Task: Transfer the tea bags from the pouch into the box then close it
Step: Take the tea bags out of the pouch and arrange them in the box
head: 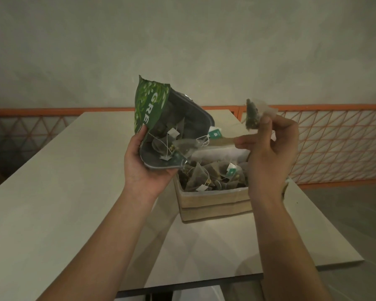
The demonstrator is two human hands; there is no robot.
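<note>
Mesh tea bag (252,115) in right hand (269,148)

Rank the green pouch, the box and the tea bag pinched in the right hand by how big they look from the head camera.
1. box or green pouch: they look alike, and the pouch is nearer.
2. tea bag: plainly smallest.

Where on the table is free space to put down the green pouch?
The table is bare left of the box, under the left hand gripping the pouch, and in front of the box. It is crowded over the box, where the right hand pinches a tea bag.
</note>
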